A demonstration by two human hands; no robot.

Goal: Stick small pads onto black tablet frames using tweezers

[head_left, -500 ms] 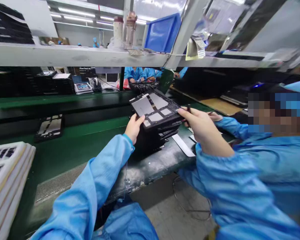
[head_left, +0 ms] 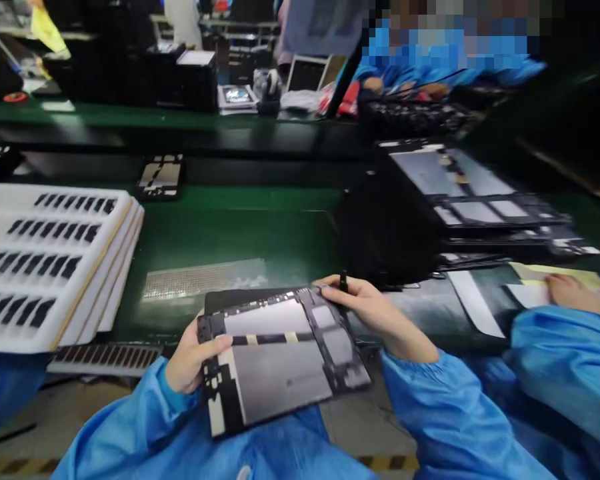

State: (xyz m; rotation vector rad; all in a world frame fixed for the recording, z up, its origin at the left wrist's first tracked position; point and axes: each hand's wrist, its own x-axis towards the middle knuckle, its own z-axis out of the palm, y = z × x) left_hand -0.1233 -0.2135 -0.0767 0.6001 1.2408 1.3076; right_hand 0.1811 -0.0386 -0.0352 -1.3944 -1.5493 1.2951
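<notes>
An opened tablet (head_left: 283, 380), black-framed with grey metallic panels and a dark strip with yellowish patches across it, is held near the bench's front edge. My left hand (head_left: 193, 353) grips its left edge, thumb on top and fingers beneath. At the upper right corner, my right hand (head_left: 373, 310) pinches the frame; a short dark stick-like piece (head_left: 343, 281) pokes up from between its fingers, its kind unclear. Beyond my right hand stands a stack of similar opened tablets (head_left: 480, 180), black-sided and uneven.
White foam trays (head_left: 83, 257) with rows of small black parts lean in a stack at left. A perforated strip (head_left: 200, 279) lies on the green bench (head_left: 240, 230). Farther back sits another opened tablet (head_left: 163, 175). A co-worker's hand (head_left: 577, 293) is near papers at right.
Both hands have brought an opened tablet from the top of the stack toward me and leftward, near the bench edge. My view has swung down and left.
</notes>
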